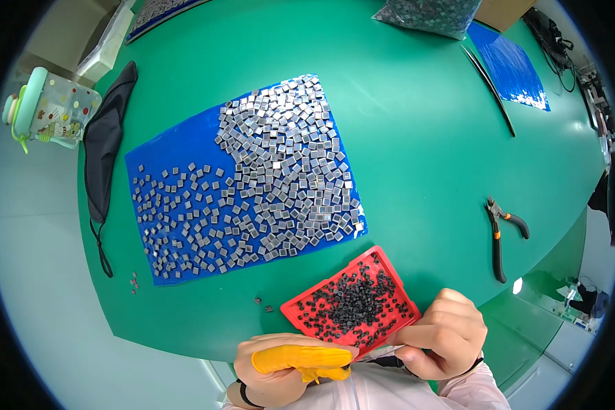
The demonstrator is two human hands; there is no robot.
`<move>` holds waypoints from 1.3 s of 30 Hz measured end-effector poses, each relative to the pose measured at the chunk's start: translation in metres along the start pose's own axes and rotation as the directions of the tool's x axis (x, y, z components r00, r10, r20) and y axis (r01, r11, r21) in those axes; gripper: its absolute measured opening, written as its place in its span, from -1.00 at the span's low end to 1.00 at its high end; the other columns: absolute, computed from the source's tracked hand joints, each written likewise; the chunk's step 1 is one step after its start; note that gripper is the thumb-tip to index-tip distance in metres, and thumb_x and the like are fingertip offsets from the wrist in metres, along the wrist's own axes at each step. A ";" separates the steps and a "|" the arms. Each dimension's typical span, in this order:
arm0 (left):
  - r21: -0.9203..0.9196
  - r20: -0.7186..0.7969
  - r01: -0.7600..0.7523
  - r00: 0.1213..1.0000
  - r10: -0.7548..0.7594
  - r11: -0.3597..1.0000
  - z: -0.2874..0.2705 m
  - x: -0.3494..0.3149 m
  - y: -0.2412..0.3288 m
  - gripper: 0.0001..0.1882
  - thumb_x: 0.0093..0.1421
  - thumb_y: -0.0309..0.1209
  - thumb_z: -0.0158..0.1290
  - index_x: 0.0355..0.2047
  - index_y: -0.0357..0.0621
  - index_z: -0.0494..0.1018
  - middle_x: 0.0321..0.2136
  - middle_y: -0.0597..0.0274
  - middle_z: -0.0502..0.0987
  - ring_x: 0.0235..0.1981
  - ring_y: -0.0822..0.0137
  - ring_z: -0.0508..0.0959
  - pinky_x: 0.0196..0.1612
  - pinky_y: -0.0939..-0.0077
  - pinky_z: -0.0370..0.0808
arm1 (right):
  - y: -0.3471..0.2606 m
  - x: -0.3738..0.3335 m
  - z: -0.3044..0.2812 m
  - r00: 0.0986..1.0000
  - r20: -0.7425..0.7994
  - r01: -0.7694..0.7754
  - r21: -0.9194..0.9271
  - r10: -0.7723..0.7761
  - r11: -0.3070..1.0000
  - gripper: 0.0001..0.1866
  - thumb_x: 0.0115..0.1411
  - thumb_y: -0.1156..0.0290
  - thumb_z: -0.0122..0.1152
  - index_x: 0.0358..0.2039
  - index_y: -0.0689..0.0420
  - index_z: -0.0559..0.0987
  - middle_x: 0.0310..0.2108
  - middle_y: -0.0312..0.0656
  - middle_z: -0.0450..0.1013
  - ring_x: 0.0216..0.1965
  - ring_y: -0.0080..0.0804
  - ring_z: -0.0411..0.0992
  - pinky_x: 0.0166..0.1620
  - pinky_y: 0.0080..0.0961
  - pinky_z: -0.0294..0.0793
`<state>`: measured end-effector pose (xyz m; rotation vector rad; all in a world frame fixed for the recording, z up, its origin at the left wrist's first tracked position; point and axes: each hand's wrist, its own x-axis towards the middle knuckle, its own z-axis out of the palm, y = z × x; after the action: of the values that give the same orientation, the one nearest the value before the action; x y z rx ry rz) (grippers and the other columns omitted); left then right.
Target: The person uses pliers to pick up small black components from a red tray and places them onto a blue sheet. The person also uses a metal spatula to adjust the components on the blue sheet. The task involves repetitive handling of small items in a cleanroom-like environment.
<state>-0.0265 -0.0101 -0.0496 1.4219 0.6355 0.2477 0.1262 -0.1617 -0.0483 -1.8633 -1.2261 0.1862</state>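
Observation:
A shallow red tray holding many small black parts sits at the near edge of the green table, turned at an angle. My left hand, with yellow coverings on some fingers, is closed beside the tray's nearest corner. A dark speck shows between its covered fingertips, too small to name. At the tray's near right side my right hand is curled, bare-fingered. Its index finger lies over the tray's rim with the thumb just below, and the fingertips are partly hidden.
Left of centre, a blue sheet carries many small square metallic pieces. Cutting pliers and tweezers lie to the right. A filled plastic bag is at the back; a black mask and clear bottle are left.

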 end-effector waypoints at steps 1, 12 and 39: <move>0.026 0.013 -0.013 1.000 0.012 1.000 -0.001 0.001 0.000 -0.83 0.11 -0.53 0.07 -0.46 -0.46 0.56 -0.48 -0.04 0.61 -0.52 0.26 0.62 -0.46 0.56 0.55 | 0.000 0.000 0.000 1.000 0.004 -0.001 0.002 0.001 1.000 -0.81 0.14 0.26 0.27 -0.51 0.07 0.53 -0.67 -0.44 0.46 -0.73 -0.55 0.23 -0.60 -0.55 0.09; -0.045 -0.018 -0.031 0.999 0.030 0.998 -0.002 -0.002 -0.006 -0.82 0.11 -0.49 0.09 -0.51 -0.43 0.55 -0.48 -0.06 0.61 -0.52 0.23 0.61 -0.46 0.53 0.55 | 0.001 0.003 0.001 0.998 0.056 0.006 0.030 -0.007 1.000 -0.88 0.08 0.33 0.29 -0.50 0.08 0.57 -0.65 -0.44 0.48 -0.74 -0.55 0.20 -0.60 -0.54 0.10; -0.323 -0.006 -0.233 0.970 0.244 0.917 -0.007 0.005 -0.023 -0.87 0.09 -0.53 0.13 -0.51 -0.41 0.56 -0.44 -0.09 0.62 -0.49 0.18 0.64 -0.47 0.49 0.59 | -0.021 0.014 0.003 0.955 0.243 -0.251 0.360 0.169 0.898 -0.93 0.10 0.45 0.26 -0.48 0.15 0.61 -0.66 -0.34 0.47 -0.73 -0.51 0.33 -0.63 -0.59 0.27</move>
<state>-0.0311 -0.0054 -0.0728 1.1817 0.3702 0.4972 0.1175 -0.1459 -0.0309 -1.6482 -1.0268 0.7090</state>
